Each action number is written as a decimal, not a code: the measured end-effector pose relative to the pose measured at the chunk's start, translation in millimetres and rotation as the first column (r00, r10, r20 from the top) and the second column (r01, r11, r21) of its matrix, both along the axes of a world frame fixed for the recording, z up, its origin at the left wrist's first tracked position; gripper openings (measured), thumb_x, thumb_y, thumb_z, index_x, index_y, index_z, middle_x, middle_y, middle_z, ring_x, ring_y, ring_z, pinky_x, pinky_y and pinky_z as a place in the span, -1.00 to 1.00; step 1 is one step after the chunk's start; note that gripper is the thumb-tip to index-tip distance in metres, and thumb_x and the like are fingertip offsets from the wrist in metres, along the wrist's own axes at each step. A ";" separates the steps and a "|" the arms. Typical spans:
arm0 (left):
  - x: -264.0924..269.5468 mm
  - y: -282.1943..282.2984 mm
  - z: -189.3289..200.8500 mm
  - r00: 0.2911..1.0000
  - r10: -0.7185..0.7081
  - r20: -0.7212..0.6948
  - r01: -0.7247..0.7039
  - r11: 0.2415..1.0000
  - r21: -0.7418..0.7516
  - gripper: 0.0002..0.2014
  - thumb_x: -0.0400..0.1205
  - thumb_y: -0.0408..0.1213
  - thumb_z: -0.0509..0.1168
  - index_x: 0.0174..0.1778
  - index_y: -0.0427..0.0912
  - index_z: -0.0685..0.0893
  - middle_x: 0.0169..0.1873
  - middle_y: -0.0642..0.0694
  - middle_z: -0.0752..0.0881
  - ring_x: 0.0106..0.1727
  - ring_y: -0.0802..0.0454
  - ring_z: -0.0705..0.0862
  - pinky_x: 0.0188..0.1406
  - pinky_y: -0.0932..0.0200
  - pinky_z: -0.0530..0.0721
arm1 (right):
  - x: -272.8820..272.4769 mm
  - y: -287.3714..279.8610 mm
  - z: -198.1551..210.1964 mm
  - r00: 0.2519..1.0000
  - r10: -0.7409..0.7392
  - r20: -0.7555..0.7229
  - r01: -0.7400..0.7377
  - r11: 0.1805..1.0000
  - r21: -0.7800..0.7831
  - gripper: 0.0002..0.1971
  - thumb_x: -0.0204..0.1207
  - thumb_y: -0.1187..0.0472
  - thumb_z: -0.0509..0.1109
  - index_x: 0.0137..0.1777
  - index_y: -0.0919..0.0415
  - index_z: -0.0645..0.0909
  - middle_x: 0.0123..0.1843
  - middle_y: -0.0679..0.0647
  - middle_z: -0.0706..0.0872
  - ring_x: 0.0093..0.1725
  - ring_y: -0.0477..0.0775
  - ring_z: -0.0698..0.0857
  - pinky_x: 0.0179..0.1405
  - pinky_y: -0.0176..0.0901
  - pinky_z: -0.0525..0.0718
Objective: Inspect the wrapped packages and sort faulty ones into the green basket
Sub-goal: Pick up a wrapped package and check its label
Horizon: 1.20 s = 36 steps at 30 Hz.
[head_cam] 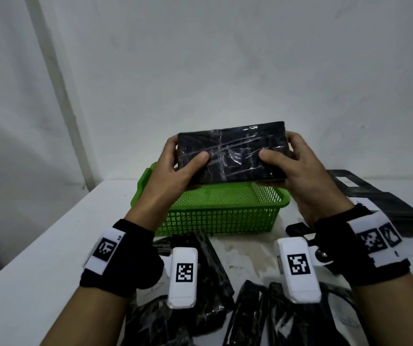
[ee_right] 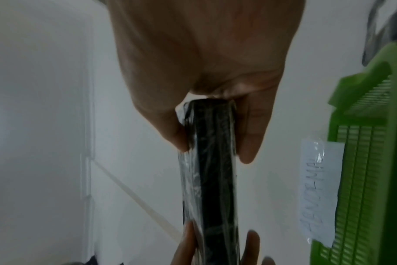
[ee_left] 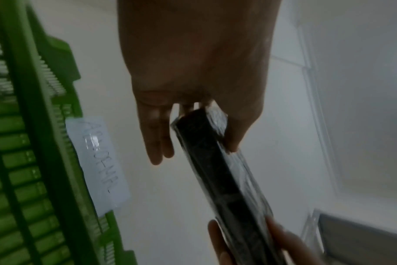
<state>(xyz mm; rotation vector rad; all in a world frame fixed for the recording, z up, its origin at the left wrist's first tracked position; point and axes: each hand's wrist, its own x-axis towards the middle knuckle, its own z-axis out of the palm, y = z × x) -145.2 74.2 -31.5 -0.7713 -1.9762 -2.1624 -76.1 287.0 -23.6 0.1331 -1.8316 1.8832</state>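
Observation:
A flat black package [head_cam: 232,153] wrapped in crinkled clear film is held up in the air above the green basket [head_cam: 222,216]. My left hand [head_cam: 175,166] grips its left end, thumb on the near face and fingers behind. My right hand [head_cam: 292,163] grips the right end the same way. In the left wrist view the package [ee_left: 218,161] shows edge-on between thumb and fingers of my left hand [ee_left: 193,139]. In the right wrist view the package [ee_right: 211,161] also stands edge-on, pinched by my right hand [ee_right: 213,136]. The basket looks empty inside.
Several more black wrapped packages [head_cam: 200,283] lie on the white table [head_cam: 38,283] near me. Black boxes [head_cam: 380,203] lie at the right. A white paper label [ee_left: 97,161] is taped to the basket's far side. A grey wall stands behind the table.

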 end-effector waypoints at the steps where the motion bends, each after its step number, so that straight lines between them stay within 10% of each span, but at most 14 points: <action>1: -0.7 -1.5 -1.1 1.000 0.022 -0.021 -0.023 0.999 -0.023 -0.54 0.61 -0.18 0.46 0.40 0.14 0.51 0.21 0.04 0.74 0.15 0.03 0.80 -0.03 0.02 0.80 | 0.3 2.6 -0.2 0.999 -0.041 -0.021 0.043 0.996 0.074 -0.48 0.52 0.27 0.55 0.46 0.08 0.53 0.15 0.07 0.82 0.11 0.07 0.83 0.06 0.10 0.80; 6: 0.7 6.4 1.5 0.999 -0.037 0.017 0.036 0.999 0.035 -0.74 0.71 -0.11 0.31 0.32 0.05 0.57 0.09 0.14 0.70 -0.09 0.41 0.73 -0.02 0.13 0.72 | -0.5 5.7 -9.2 0.987 -0.092 -0.132 0.124 0.958 0.259 -0.37 0.41 0.37 0.58 0.43 -0.03 0.49 0.27 -0.03 0.73 0.29 -0.01 0.73 0.36 0.20 0.71; 10: 3.3 8.6 0.6 0.995 0.032 -0.091 -0.028 0.999 0.038 -0.81 0.66 -0.17 0.37 0.16 -0.08 0.60 0.00 0.09 0.74 -0.06 0.28 0.75 -0.03 0.23 0.67 | -1.9 -3.1 -8.9 0.992 0.018 -0.125 -0.011 0.998 0.060 -0.66 0.46 0.05 0.56 0.20 -0.13 0.59 0.12 -0.06 0.73 0.13 -0.02 0.77 0.18 0.35 0.77; 16: 8.3 6.8 5.6 0.964 0.043 -0.262 -0.044 0.999 0.003 -0.81 0.66 -0.29 0.39 0.14 -0.13 0.54 0.28 0.04 0.68 0.16 0.16 0.75 0.06 0.20 0.75 | -6.2 -5.4 -8.1 0.984 -0.013 -0.175 -0.007 0.993 -0.114 -0.77 0.49 0.32 0.52 -0.04 0.00 0.59 -0.09 -0.05 0.72 -0.07 0.02 0.75 0.06 0.42 0.73; 20: 5.4 2.2 7.2 0.997 -0.012 -0.076 0.006 0.997 -0.075 -0.66 0.66 0.15 0.29 0.31 0.16 0.53 0.18 0.13 0.66 0.27 0.12 0.70 0.18 0.05 0.69 | -3.0 -0.2 -4.2 0.965 0.028 -0.262 -0.057 0.993 -0.103 -0.69 0.16 0.24 0.61 -0.14 0.02 0.60 0.10 -0.04 0.72 0.13 0.13 0.68 -0.01 0.01 0.74; 23: 4.5 0.3 10.1 0.984 -0.116 0.138 0.110 0.993 0.052 -0.72 0.74 0.00 0.22 0.37 0.17 0.53 0.22 0.02 0.68 0.17 -0.04 0.75 -0.15 0.02 0.78 | -0.1 -2.7 -2.6 0.945 0.081 -0.316 -0.076 0.997 0.027 -0.85 0.25 0.14 0.54 -0.27 -0.08 0.63 0.45 -0.10 0.63 0.41 -0.04 0.59 0.27 0.01 0.58; 28: 0.6 0.5 9.1 0.991 -0.111 0.072 0.101 0.986 0.131 -0.47 0.62 -0.57 0.22 0.43 0.03 0.52 0.00 -0.01 0.71 -0.18 0.09 0.72 -0.29 0.11 0.74 | -5.3 -4.9 -9.2 0.972 0.011 -0.233 0.016 0.994 0.112 -0.43 0.40 0.19 0.60 0.39 -0.18 0.59 0.63 -0.12 0.44 0.50 -0.26 0.55 0.37 -0.13 0.64; 32: 2.9 2.9 5.7 0.989 -0.129 0.068 0.117 0.982 0.149 -0.51 0.63 -0.47 0.36 0.44 -0.02 0.47 -0.04 -0.03 0.76 -0.19 0.09 0.78 -0.35 0.16 0.74 | -4.8 -2.1 -8.7 0.974 -0.041 -0.224 0.072 0.989 0.130 -0.39 0.21 0.06 0.66 0.28 -0.10 0.56 0.42 -0.03 0.66 0.45 0.08 0.64 0.46 0.26 0.62; 36: 3.0 4.0 5.8 0.993 -0.111 0.039 0.104 0.982 0.157 -0.47 0.61 -0.48 0.38 0.46 -0.02 0.45 -0.03 -0.07 0.76 -0.14 0.06 0.78 -0.31 0.15 0.74 | -3.1 -1.8 -7.7 0.970 -0.048 -0.238 0.075 0.992 0.106 -0.45 0.32 0.20 0.65 0.26 -0.01 0.51 0.33 -0.01 0.69 0.25 -0.04 0.73 0.17 -0.10 0.74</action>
